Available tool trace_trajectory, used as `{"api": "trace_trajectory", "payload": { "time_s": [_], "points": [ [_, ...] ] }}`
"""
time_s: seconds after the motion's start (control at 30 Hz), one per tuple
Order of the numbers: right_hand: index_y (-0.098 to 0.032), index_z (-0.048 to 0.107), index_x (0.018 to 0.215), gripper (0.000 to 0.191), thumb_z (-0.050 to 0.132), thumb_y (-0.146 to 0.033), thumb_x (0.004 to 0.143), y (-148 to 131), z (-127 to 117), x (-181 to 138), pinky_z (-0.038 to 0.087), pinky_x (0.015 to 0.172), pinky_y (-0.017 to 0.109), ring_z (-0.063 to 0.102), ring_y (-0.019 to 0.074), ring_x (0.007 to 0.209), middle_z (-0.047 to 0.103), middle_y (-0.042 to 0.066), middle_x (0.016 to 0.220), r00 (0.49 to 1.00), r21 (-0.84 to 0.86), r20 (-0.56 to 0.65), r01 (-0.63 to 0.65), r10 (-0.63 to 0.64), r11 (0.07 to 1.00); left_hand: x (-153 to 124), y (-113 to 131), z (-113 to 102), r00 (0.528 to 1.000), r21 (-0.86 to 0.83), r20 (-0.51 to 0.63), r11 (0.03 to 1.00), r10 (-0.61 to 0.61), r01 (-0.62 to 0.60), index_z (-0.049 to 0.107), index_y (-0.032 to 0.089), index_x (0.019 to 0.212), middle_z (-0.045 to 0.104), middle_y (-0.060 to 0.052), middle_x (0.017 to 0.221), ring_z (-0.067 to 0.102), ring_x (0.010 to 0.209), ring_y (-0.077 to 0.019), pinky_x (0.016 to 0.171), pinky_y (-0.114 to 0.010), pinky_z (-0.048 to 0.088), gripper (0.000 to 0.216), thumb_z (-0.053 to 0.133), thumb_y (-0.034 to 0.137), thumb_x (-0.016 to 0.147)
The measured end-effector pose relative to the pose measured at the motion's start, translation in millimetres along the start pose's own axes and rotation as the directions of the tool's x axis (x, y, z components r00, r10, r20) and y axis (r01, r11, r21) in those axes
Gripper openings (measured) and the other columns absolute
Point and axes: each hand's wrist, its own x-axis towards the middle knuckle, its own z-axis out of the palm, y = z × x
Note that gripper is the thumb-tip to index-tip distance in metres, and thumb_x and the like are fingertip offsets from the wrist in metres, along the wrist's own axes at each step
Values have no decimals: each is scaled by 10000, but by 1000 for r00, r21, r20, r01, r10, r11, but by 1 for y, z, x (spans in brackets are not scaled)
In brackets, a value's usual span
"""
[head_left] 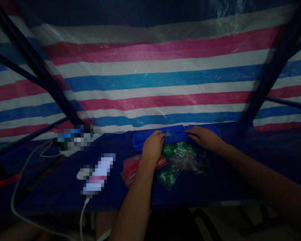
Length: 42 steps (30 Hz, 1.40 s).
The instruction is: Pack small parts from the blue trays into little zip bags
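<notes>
Both my hands rest at a row of blue plastic trays at the far edge of a dark blue table. My left hand has its fingers curled over the near rim of a tray. My right hand lies flat with fingers stretched out on the neighbouring tray's rim. Just in front of the trays lie small clear plastic bags: green ones, a red one partly under my left wrist, and clear ones. What is inside the trays is too dark to see.
A striped pink, white and blue tarp hangs behind the table, framed by dark poles. At the left lie a white cable, a white power strip and two blurred-out objects. A chair seat shows below the table's front edge.
</notes>
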Motion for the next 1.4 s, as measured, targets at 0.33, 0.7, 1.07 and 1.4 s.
{"api": "trace_trajectory", "payload": {
  "time_s": [0.33, 0.7, 1.07, 1.4],
  "points": [
    [-265, 636, 1382, 399, 444, -323, 1038, 1, -4, 2, 503, 1045, 436, 651, 291, 1172, 698, 93, 1283, 999, 11, -27, 25, -25, 1000, 8, -9, 5, 999, -43, 3, 999, 32, -32, 780, 252, 1174, 700, -54, 1326, 675, 1182, -242, 1095, -396, 509, 275, 612, 185, 967],
    [-275, 689, 1286, 353, 460, -398, 1048, -8, 9, 11, 518, 996, 402, 681, 263, 1088, 721, 83, 1206, 990, -43, -126, -67, 61, 997, 16, -9, 4, 999, -12, -50, 1000, -21, 20, 773, 289, 1186, 704, -34, 1310, 670, 1157, -226, 1073, -370, 509, 284, 575, 224, 993],
    [-301, 692, 1310, 397, 428, -453, 1057, -16, 12, 17, 531, 858, 340, 693, 252, 983, 725, 85, 1133, 989, -153, -114, -115, 98, 982, 26, -18, 11, 999, 51, -6, 998, -39, 39, 790, 266, 1137, 692, -67, 1206, 673, 1072, -232, 1001, -345, 529, 261, 601, 213, 964],
    [-300, 704, 1290, 379, 443, -440, 1054, -18, 11, 18, 525, 845, 330, 694, 253, 984, 721, 87, 1135, 992, -174, -77, -108, 96, 979, 28, -19, 10, 1000, 62, -3, 998, -23, 23, 792, 269, 1114, 681, -68, 1160, 672, 1035, -224, 970, -330, 537, 253, 600, 208, 960]
  ]
}}
